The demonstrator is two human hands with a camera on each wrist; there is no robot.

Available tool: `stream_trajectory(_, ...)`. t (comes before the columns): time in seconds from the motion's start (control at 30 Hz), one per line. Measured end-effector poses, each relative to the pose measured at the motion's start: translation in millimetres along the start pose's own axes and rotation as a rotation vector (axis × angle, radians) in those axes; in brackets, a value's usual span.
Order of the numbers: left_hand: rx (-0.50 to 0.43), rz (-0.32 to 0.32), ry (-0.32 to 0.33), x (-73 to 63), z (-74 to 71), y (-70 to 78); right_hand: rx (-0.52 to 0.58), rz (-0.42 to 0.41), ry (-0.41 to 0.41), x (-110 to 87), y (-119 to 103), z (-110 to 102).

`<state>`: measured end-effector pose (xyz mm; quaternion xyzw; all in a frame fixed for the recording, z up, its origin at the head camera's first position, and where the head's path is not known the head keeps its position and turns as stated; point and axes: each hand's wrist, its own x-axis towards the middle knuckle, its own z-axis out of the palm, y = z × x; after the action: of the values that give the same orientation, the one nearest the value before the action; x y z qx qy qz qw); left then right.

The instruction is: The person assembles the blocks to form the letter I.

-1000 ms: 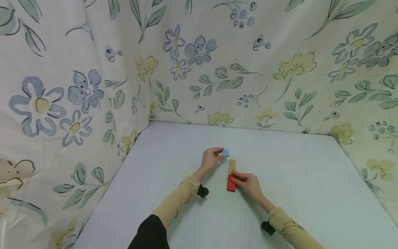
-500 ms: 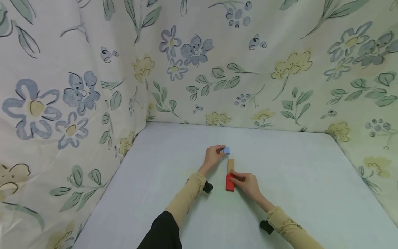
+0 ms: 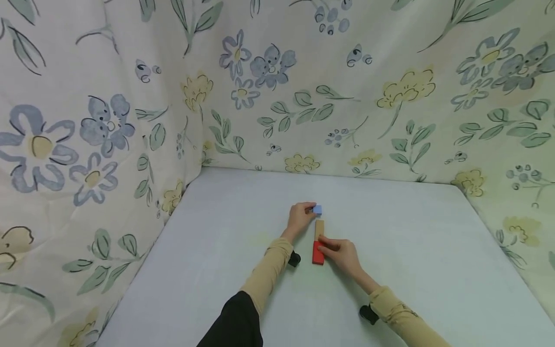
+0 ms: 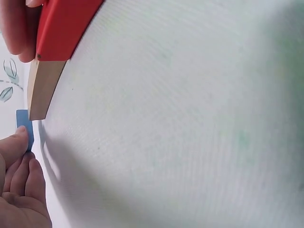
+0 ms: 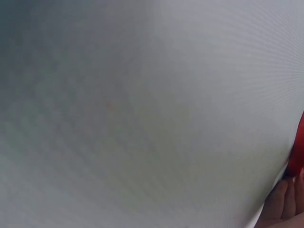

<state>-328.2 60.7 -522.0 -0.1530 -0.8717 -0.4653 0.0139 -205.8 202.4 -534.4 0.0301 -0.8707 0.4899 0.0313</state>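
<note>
My left hand point(image 3: 299, 219) pinches a small blue block point(image 3: 318, 210) between thumb and fingertips. Just nearer to me, a plain wooden block point(image 3: 319, 229) lies end to end with a red block point(image 3: 318, 255), in one line. A gap separates the blue block from the wood in the head view. The fingertips of my right hand point(image 3: 344, 255) hold the red block near where it meets the wood. In the left wrist view, the blue block point(image 4: 24, 118) shows past the wood's end. The right wrist view catches only an edge of the red block point(image 5: 298, 152).
The blocks lie on a white table point(image 3: 412, 250). A floral curtain point(image 3: 277, 86) hangs along the table's back and sides. Black wrist cameras sit under both cuffs.
The left hand has moved slightly right and away with the blue block, which now sits almost in line beyond the wooden one. The right hand keeps its place on the red block.
</note>
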Motion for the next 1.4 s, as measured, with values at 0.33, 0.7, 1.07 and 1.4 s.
stream_trajectory(0.33,0.025,0.014,-0.008,-1.0,5.3,-4.3,0.002,0.031,0.004,0.1,1,3)
stream_trajectory(0.7,0.05,-0.005,-0.023,-1.6,8.0,-4.3,-0.016,0.0,0.026,-0.2,2,7)
stream_trajectory(1.07,0.043,-0.001,0.001,-0.1,7.3,1.2,-0.007,-0.016,0.024,0.5,1,7)
stream_trajectory(1.4,0.037,-0.005,0.004,3.4,10.8,0.0,-0.007,-0.017,0.024,0.9,1,3)
